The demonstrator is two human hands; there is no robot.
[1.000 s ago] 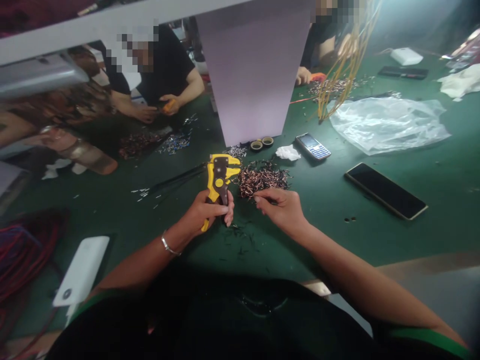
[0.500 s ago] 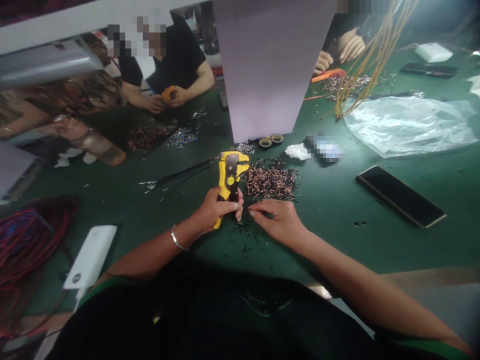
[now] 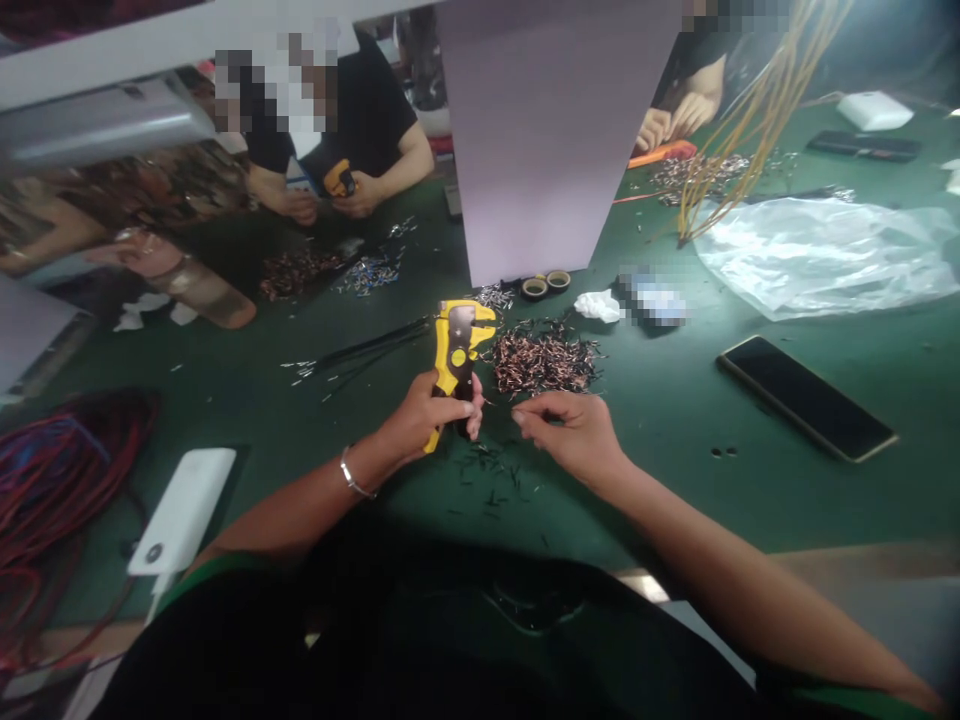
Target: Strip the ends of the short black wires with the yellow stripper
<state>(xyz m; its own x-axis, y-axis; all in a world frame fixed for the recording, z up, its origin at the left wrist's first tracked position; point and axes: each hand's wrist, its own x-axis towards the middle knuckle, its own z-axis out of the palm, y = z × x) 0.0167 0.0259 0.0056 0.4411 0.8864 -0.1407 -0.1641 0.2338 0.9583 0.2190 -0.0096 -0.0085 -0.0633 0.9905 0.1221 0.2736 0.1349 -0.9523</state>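
My left hand (image 3: 427,415) is wrapped round the handles of a yellow and black wire stripper (image 3: 456,350), whose jaws point up and to the right. Beside it, my right hand (image 3: 574,425) is closed in a pinch; whatever lies between thumb and forefinger is too small to make out. Just beyond the right hand is a pile of short copper-ended wire pieces (image 3: 544,360). Small dark scraps (image 3: 491,475) lie scattered below the hands. Long black wires (image 3: 360,345) with bare ends stretch out left of the tool.
A phone (image 3: 806,395) and a plastic bag (image 3: 825,250) lie to the right. Two tape rolls (image 3: 546,285) and crumpled tissue (image 3: 600,306) sit near an upright panel (image 3: 544,140). On the left are a power bank (image 3: 184,510) and coiled red wire (image 3: 67,480). Co-workers' hands (image 3: 360,195) work across the table.
My right hand has moved slightly right, away from the wire stripper, still pinched. My left hand keeps its hold on the tool. The view has shifted a little.
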